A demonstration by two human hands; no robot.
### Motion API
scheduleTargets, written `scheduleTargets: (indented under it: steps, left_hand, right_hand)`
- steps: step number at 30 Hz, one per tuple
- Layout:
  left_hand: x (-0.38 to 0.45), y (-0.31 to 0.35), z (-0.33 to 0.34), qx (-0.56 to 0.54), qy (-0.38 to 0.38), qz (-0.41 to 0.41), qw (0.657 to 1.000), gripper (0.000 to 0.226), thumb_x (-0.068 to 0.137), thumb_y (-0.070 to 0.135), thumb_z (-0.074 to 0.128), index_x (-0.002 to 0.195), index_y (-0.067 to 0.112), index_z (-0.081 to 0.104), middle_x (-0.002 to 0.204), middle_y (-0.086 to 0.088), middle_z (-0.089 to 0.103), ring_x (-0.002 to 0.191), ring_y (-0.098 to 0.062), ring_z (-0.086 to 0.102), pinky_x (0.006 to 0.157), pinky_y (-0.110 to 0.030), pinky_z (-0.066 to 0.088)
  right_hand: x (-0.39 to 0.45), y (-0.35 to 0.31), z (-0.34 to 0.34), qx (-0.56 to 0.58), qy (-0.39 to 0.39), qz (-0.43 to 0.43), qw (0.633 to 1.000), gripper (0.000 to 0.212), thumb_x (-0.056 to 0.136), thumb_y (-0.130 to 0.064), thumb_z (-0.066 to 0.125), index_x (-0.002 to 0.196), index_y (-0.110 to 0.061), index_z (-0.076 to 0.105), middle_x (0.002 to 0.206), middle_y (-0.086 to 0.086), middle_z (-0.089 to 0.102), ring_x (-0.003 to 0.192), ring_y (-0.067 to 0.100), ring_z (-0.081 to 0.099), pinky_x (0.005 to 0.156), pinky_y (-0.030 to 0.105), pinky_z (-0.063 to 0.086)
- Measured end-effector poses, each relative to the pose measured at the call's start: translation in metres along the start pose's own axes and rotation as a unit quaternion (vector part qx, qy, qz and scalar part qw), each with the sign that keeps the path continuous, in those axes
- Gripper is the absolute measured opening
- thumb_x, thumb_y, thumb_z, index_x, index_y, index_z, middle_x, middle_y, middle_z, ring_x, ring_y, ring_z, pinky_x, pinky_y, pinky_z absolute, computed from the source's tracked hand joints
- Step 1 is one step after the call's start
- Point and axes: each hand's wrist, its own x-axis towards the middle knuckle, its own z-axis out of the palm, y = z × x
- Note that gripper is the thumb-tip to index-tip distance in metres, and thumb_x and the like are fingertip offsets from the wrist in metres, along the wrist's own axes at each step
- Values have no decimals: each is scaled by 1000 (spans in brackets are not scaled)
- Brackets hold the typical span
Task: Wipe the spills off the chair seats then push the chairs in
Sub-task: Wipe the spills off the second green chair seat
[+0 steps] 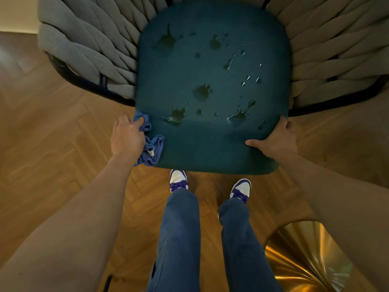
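A chair with a teal seat cushion [189, 76] stands right in front of me, its woven grey back and arms [84, 49] curving round the far side. Several dark wet spills [202, 92] and small droplets dot the cushion, mostly across its middle and right. My left hand [126, 138] is at the seat's front left corner, shut on a crumpled blue cloth [152, 145] that rests against the cushion edge. My right hand [275, 142] grips the seat's front right corner, thumb lying on top.
Herringbone wood floor [52, 144] surrounds the chair. My legs in blue jeans and purple-and-white sneakers [178, 180] stand just before the seat's front edge. A shiny gold curved base [305, 260] sits at the lower right, close to my right leg.
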Motion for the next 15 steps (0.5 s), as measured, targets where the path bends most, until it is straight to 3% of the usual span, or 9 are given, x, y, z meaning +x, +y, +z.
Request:
scheduleTargets:
  steps: [5,9,12,15]
  left_hand:
    - [-2,43,19,-99,56,-80,990,40,88,6,47,126,3,61,104,-26,53,96,-40,52,79,-39,40]
    - [-3,101,28,-175,60,-141,973,41,91,8,44,129,12,60,115,-20,56,101,-37,55,88,-40,43]
    - [-10,141,34,-223,65,-136,963,38,92,8,45,126,12,62,115,-16,57,104,-34,56,89,-39,42]
    - [-17,178,42,-247,52,-108,962,37,92,9,46,126,11,61,114,-14,57,104,-33,55,87,-38,41]
  right_hand:
    - [2,4,-10,71,-8,4,997,119,65,-65,82,154,-13,22,154,14,32,143,34,31,116,50,33]
    - [6,3,-23,139,-11,20,990,100,82,-79,51,154,-14,26,155,13,36,142,35,35,115,51,33]
    - [13,4,-30,163,-31,35,986,94,88,-80,34,157,-16,25,157,13,35,143,35,34,116,48,31]
    - [19,9,-36,171,-48,43,983,94,87,-84,25,152,-17,35,152,14,41,140,36,39,112,47,32]
